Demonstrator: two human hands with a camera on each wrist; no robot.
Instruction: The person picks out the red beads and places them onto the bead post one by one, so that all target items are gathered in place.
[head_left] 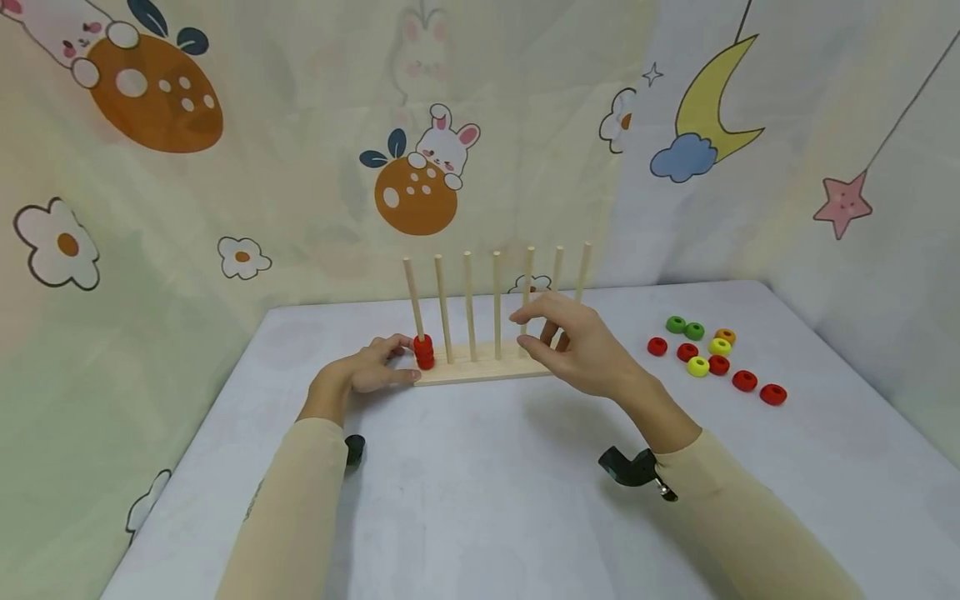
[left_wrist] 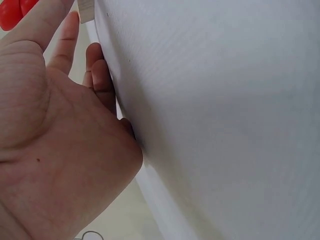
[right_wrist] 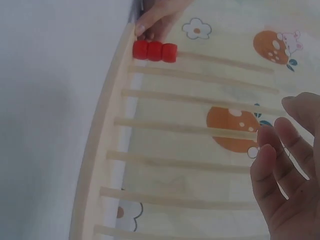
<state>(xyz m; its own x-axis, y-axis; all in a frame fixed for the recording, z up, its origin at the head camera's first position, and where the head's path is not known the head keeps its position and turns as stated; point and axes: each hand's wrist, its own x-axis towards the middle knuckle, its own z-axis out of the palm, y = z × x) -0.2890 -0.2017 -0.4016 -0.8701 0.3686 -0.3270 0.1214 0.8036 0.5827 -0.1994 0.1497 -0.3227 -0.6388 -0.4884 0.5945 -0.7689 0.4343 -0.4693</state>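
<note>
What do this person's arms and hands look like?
The left hand and right hand are bare, with no gloves visible. The left sleeve and right sleeve are long and cream, and a black fitting shows by the end of each.

A pale wooden rack point(head_left: 483, 367) with a long flat base stands level, its seven slim round pegs upright in one row. Three glossy red rounded beads point(head_left: 424, 353) sit stacked and touching on the leftmost peg, low against the base. The left hand point(head_left: 367, 367) rests at that end, thumb against the near corner. The right hand point(head_left: 577, 346) hovers before the right-hand pegs, thumb and fingertips apart. Well to the rack's right lie ten loose beads, holes up: five red point(head_left: 718, 365), two yellow point(head_left: 698, 367), two green point(head_left: 693, 331), one orange point(head_left: 726, 335).
</note>
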